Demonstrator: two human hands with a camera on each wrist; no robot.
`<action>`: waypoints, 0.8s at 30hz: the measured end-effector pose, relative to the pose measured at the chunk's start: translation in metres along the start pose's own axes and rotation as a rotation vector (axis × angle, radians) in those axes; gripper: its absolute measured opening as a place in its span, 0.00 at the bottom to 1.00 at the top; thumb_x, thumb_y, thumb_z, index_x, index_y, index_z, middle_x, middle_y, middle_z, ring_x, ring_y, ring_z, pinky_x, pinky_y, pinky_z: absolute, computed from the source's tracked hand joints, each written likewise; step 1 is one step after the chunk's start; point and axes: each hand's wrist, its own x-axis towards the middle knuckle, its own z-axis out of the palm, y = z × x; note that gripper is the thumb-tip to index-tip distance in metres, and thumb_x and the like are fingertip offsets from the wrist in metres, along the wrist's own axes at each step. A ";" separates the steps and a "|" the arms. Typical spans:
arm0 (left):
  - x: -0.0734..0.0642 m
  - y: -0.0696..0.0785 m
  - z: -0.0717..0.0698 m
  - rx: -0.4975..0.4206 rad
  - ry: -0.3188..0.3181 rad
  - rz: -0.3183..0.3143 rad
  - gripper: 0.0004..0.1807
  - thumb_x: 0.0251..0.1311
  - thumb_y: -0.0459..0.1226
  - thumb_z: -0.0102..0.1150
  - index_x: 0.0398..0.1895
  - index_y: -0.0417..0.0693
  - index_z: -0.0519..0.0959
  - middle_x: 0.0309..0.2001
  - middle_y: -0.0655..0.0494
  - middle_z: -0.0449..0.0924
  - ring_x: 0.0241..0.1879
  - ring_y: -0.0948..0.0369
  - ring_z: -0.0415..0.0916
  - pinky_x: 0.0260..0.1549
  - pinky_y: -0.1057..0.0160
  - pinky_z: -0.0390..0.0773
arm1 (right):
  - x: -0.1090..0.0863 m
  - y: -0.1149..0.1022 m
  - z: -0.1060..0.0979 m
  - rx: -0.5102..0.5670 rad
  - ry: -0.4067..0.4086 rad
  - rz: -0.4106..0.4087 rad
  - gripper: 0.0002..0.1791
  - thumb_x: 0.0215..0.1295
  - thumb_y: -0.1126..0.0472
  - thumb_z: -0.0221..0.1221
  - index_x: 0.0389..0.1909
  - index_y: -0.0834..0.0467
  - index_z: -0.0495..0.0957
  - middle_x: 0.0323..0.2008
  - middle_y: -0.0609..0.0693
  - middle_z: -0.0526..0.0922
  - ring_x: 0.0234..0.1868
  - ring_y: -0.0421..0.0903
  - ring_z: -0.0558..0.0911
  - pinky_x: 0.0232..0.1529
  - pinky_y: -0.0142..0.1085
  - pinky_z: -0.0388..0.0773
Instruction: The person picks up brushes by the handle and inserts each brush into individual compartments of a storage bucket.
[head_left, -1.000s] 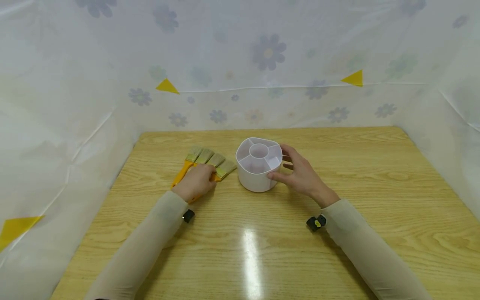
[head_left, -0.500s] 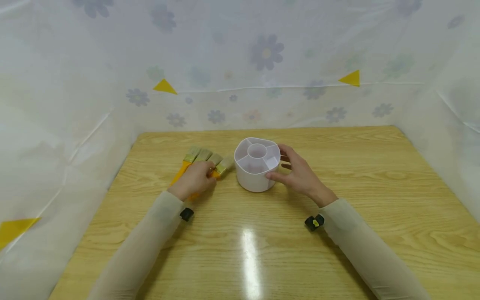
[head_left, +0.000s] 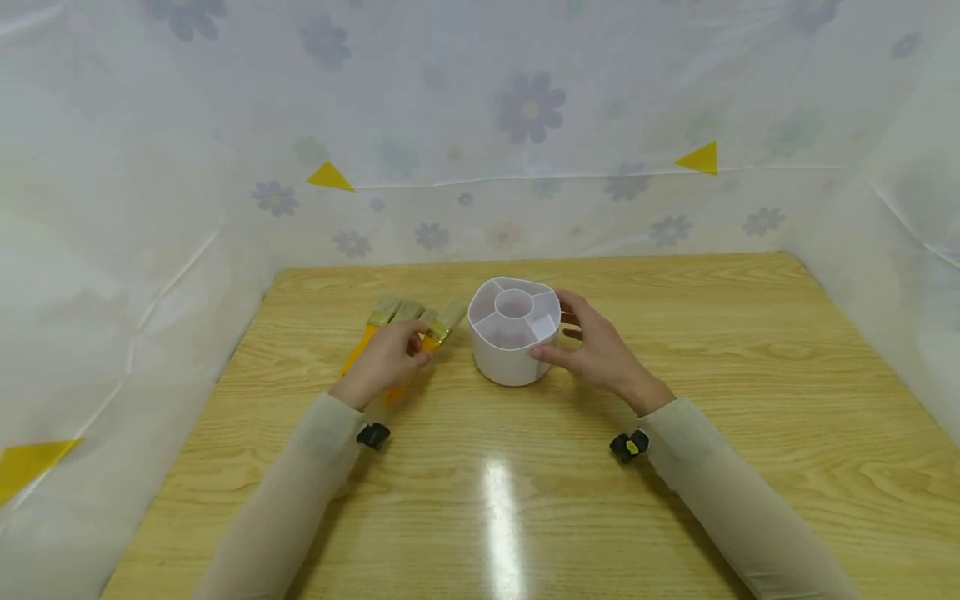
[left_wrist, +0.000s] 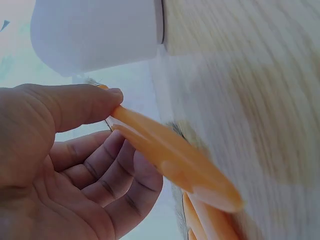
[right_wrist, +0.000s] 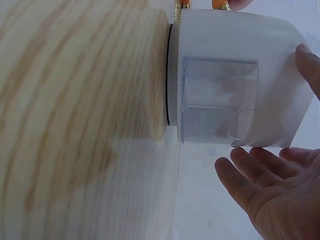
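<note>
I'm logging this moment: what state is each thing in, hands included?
Held paintbrush: tilted, pinched by its handle
Left hand: pinching that paintbrush
Other paintbrushes: lying on the table, partly hidden
White holder: upright, open-topped, no brushes visible inside
Right hand: curved around the holder's side

Paintbrushes (head_left: 407, 310) left of the holder (head_left: 506, 365) on the table (head_left: 585, 508)

Seen sideways, a white container (right_wrist: 225, 37) stands on the wood-grained worktop (right_wrist: 75, 100), its clear panel (right_wrist: 217, 82) bearing faint lettering. The right hand (right_wrist: 280, 185) rests its thumb against the container's side, the fingers reaching along another side and seeming to touch it. Behind the container, orange brushes (right_wrist: 220, 3) with gold bands show beside a sliver of the left hand (right_wrist: 241, 4).
</note>
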 end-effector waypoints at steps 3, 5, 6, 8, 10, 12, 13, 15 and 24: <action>-0.001 0.001 -0.001 -0.012 0.021 0.015 0.25 0.60 0.35 0.62 0.60 0.39 0.73 0.38 0.50 0.78 0.35 0.57 0.75 0.35 0.57 0.77 | 0.002 0.007 0.001 0.005 0.004 0.000 0.46 0.55 0.54 0.70 0.71 0.57 0.56 0.64 0.58 0.66 0.63 0.58 0.68 0.61 0.55 0.66; -0.002 0.002 -0.001 -0.028 0.032 0.015 0.24 0.60 0.35 0.62 0.60 0.39 0.73 0.37 0.51 0.78 0.34 0.57 0.74 0.34 0.58 0.77 | 0.004 0.015 0.002 0.008 0.005 0.003 0.46 0.54 0.53 0.70 0.71 0.55 0.56 0.65 0.57 0.66 0.63 0.58 0.68 0.61 0.55 0.65; -0.002 0.002 0.000 -0.038 0.039 0.014 0.24 0.60 0.34 0.62 0.60 0.39 0.73 0.37 0.52 0.78 0.33 0.58 0.74 0.34 0.58 0.77 | 0.006 0.020 0.003 0.007 0.006 0.006 0.47 0.54 0.52 0.70 0.71 0.54 0.56 0.65 0.56 0.66 0.63 0.58 0.68 0.61 0.55 0.65; -0.003 0.003 0.000 -0.054 0.058 0.011 0.23 0.60 0.34 0.62 0.59 0.39 0.73 0.37 0.52 0.77 0.33 0.58 0.74 0.33 0.59 0.76 | 0.008 0.028 0.003 0.005 0.006 0.008 0.47 0.53 0.49 0.70 0.71 0.51 0.56 0.65 0.53 0.66 0.63 0.56 0.68 0.61 0.55 0.66; -0.003 0.003 0.000 -0.065 0.074 0.007 0.23 0.60 0.34 0.62 0.59 0.38 0.73 0.36 0.52 0.77 0.32 0.58 0.74 0.32 0.59 0.76 | 0.010 0.035 0.004 -0.001 0.009 0.006 0.48 0.52 0.46 0.70 0.71 0.48 0.56 0.65 0.50 0.66 0.63 0.54 0.69 0.60 0.54 0.66; -0.003 0.003 0.001 -0.074 0.093 0.003 0.23 0.61 0.34 0.61 0.59 0.38 0.72 0.36 0.52 0.77 0.31 0.59 0.73 0.31 0.59 0.76 | 0.010 0.039 0.004 -0.005 0.012 -0.001 0.48 0.50 0.43 0.70 0.70 0.45 0.56 0.64 0.47 0.66 0.62 0.52 0.69 0.60 0.53 0.67; -0.004 0.003 0.001 -0.074 0.101 0.000 0.23 0.61 0.34 0.61 0.59 0.38 0.72 0.35 0.52 0.76 0.30 0.59 0.73 0.31 0.60 0.75 | 0.011 0.040 0.004 -0.007 0.015 -0.006 0.48 0.50 0.41 0.69 0.70 0.45 0.57 0.64 0.47 0.67 0.62 0.51 0.69 0.60 0.53 0.67; -0.004 0.002 0.001 -0.075 0.110 -0.005 0.22 0.62 0.34 0.60 0.59 0.39 0.72 0.35 0.52 0.76 0.29 0.59 0.72 0.30 0.60 0.75 | 0.011 0.041 0.005 -0.007 0.020 -0.012 0.48 0.49 0.39 0.69 0.70 0.44 0.57 0.64 0.46 0.67 0.62 0.51 0.70 0.59 0.53 0.68; -0.006 0.002 0.002 -0.079 0.137 0.008 0.22 0.61 0.34 0.61 0.58 0.38 0.72 0.33 0.52 0.75 0.28 0.59 0.71 0.29 0.60 0.73 | 0.010 0.041 0.005 -0.009 0.013 -0.013 0.48 0.49 0.39 0.68 0.70 0.43 0.57 0.64 0.45 0.67 0.61 0.52 0.70 0.58 0.53 0.69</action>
